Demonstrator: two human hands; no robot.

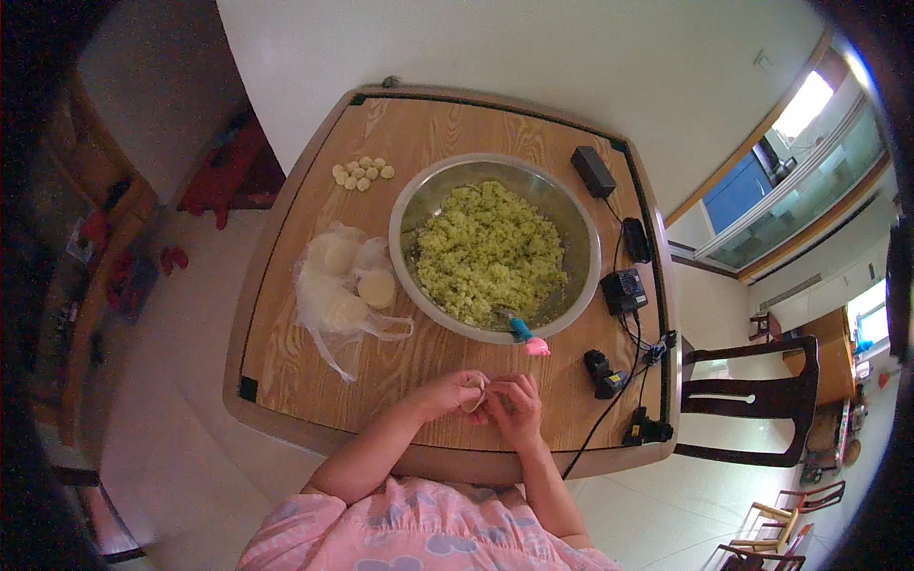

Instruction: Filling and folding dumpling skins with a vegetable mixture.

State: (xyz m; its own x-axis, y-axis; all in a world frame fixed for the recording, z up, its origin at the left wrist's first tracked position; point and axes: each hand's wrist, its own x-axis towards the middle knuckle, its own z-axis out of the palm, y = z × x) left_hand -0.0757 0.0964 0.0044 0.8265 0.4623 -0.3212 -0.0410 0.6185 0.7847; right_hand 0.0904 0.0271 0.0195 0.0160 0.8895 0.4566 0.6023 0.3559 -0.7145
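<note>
My left hand (457, 394) and my right hand (513, 408) meet over the table's near side. Between them is a pale dough wrapper (473, 397), curved and partly hidden by my fingers; both hands grip it. Beyond them stands a wide stainless steel bowl (593, 285) holding chopped green filling (493, 250). A utensil with a blue and pink handle (527, 335) leans on the bowl's near rim, its tip in the filling. Left of the bowl, round dough wrappers (376, 287) lie in and on a thin plastic bag (328, 285). Several small pale dumplings (363, 171) sit grouped behind the bag.
Along the right side of the wooden table (285, 385) lie a black power adapter (593, 172), a charger (624, 291), black devices (605, 375) and cables (607, 414). A dark wooden chair (746, 400) stands at the right. A white wall (500, 50) borders the far edge.
</note>
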